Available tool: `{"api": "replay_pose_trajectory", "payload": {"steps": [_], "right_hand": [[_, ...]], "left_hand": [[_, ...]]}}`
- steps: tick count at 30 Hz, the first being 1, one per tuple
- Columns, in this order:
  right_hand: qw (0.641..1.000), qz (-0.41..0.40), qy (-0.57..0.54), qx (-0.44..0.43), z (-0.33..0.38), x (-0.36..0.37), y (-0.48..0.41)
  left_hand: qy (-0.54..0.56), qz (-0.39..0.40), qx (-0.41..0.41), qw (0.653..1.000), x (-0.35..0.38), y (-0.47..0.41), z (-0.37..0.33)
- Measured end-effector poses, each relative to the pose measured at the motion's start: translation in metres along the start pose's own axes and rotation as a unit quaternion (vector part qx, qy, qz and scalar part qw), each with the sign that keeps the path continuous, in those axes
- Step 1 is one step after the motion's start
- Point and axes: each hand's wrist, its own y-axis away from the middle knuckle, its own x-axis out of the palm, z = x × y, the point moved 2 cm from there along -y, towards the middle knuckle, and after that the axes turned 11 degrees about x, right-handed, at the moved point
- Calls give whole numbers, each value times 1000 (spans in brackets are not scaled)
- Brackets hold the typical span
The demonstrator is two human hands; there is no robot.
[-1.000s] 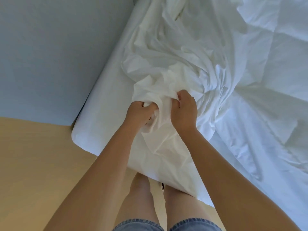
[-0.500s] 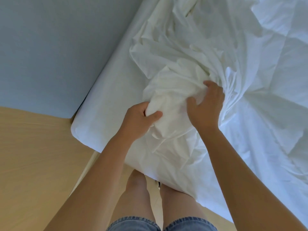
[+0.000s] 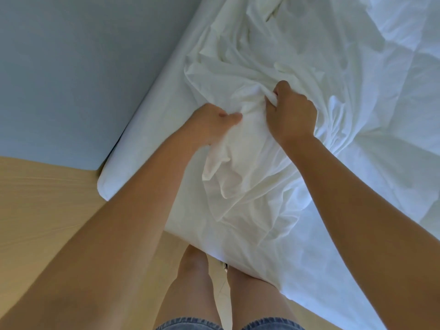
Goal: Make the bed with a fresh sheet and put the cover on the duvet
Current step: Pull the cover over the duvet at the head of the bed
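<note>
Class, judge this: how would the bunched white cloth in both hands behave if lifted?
Probably floppy: the white cloth sags in soft folds between the left hand and right hand. Likely light, being thin. Creases fanning outward suggest the rest would drag along.

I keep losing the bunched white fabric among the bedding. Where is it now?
Head view, centre: the bunched white fabric is gripped between the left hand and right hand, over the mattress near its corner.
</note>
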Motion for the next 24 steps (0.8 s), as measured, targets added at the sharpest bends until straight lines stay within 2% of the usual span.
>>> {"api": "replay_pose_trajectory", "payload": {"steps": [4, 8, 10, 14, 17, 22, 24], "right_hand": [[1000, 4, -16, 3, 0, -2, -3], [1000, 8, -21, -6, 0, 0, -4], [1000, 13, -24, -12, 2, 2, -4], [999, 24, -29, -8, 6, 2, -7], [1000, 24, -20, -1, 1, 3, -7], [999, 5, 15, 38, -16, 0, -18], [999, 0, 29, 43, -21, 1, -22]], "left_hand": [[-54, 94, 50, 993, -8, -24, -20], [-100, 147, 31, 984, -14, -20, -14], [-103, 125, 33, 986, -15, -17, -7], [-122, 1, 64, 990, -14, -32, -3], [-95, -88, 111, 985, -17, -59, -8], [-59, -16, 135, 989, 6, -72, -14], [-61, -30, 126, 990, 10, -57, -8]]}}
